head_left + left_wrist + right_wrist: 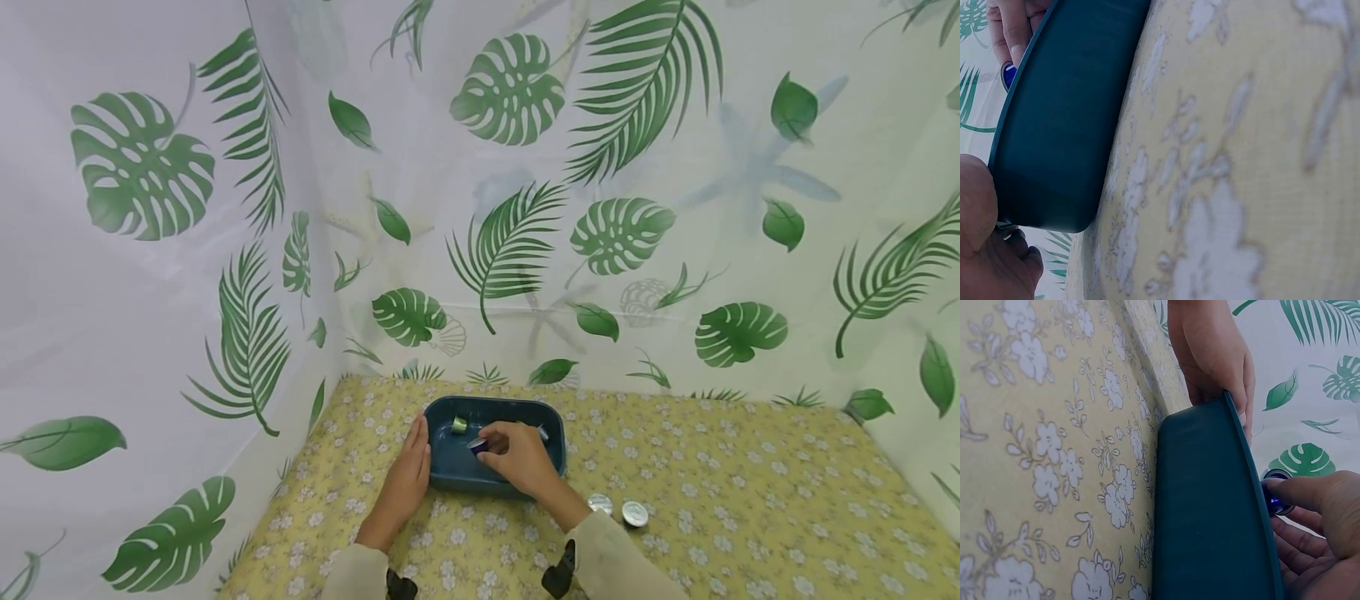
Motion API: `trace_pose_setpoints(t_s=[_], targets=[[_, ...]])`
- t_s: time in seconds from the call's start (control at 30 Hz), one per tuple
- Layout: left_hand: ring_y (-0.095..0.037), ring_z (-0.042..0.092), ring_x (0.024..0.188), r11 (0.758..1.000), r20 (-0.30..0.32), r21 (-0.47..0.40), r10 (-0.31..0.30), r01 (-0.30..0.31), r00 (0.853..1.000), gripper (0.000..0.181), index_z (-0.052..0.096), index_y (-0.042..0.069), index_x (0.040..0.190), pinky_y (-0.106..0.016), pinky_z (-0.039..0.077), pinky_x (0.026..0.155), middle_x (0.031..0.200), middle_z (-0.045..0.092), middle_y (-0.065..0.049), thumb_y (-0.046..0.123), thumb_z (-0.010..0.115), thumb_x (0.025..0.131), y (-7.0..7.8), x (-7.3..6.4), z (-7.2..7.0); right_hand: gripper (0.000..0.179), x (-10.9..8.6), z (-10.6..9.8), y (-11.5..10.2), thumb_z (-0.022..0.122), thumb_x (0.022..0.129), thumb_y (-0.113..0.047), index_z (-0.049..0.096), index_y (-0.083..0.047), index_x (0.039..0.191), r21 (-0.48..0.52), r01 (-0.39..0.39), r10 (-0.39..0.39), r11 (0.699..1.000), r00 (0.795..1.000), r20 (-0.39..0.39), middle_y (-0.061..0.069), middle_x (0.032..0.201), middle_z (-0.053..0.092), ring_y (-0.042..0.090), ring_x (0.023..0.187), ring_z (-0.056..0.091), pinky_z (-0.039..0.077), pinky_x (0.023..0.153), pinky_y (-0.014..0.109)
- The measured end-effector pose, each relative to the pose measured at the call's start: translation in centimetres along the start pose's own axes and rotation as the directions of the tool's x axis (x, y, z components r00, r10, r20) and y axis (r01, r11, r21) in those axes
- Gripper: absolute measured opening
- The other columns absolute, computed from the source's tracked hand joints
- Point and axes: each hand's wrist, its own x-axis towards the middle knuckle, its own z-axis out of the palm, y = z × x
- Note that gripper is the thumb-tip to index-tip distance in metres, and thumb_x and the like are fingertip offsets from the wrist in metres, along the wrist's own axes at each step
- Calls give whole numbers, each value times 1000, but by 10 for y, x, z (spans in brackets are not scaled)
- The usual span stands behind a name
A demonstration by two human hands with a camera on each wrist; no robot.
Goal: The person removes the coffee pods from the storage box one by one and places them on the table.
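Pinching is the step in hand: a small purple capsule (477, 447) with a pale rim sits between the thumb and fingers of the right hand (519, 457), held within the outline of the dark teal tub (491, 483). Both wrist views show it at about the level of the tub's rim, so it looks raised off the floor rather than resting there. Whether it is going in or coming out cannot be told from this moment. If it is to be set down, the next move calls for lowering it and loosening the pinch; if taken out, for a clear lift over the near wall.

Around it in the tub, a green capsule (459, 426) lies to the left and slightly farther back, and a silvery piece (543, 433) shows at the right, partly hidden by the right hand. The left hand (411, 467) rests along the tub's left side, fingers largely straight, thumb at the rim, seemingly steadying it.

Outside, near and to the right, two silver-topped capsules (635, 514) stand beside the right forearm on the yellow floral cloth (750, 492). A leaf-printed curtain (660, 350) hangs beyond.
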Motion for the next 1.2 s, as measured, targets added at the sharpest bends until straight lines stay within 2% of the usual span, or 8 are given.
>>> trace_pose_setpoints(t_s=[0.2, 0.77, 1.07, 1.2], targets=[[-34, 22, 152, 1000, -1, 3, 6, -6, 1000, 56, 14, -1, 162, -54, 33, 115, 169, 6, -13, 17, 35, 113, 0, -1, 0, 25, -3, -3, 1, 80, 89, -9, 75, -6, 113, -15, -9, 9, 1000, 1000, -22, 3, 97, 74, 15, 81, 69, 57, 70, 29], [-33, 19, 153, 1000, 18, -20, -4, 4, 1000, 56, 12, 1, 162, -54, 30, 117, 170, 4, -11, 21, 33, 114, 2, -2, -2, 26, -16, -16, -3, 84, 84, -6, 77, -9, 109, 1, 17, -17, 1000, 995, -94, 4, 94, 75, 15, 79, 70, 57, 70, 23], [-31, 18, 153, 1000, 21, -22, 6, -5, 1000, 57, 12, 2, 162, -53, 31, 117, 170, 3, -10, 21, 33, 114, 1, -1, -2, 26, -23, -24, -3, 83, 85, -8, 76, -11, 109, 16, -10, 11, 1000, 997, -82, 1, 94, 73, 14, 80, 69, 56, 70, 23], [-33, 18, 153, 1000, 17, -27, 11, -11, 1000, 57, 12, 0, 162, -54, 30, 117, 170, 4, -12, 22, 33, 114, 2, -1, -3, 27, -28, -25, -2, 84, 84, -7, 76, -10, 110, 42, 5, -2, 999, 996, -85, 1, 94, 73, 14, 79, 68, 56, 69, 24]])
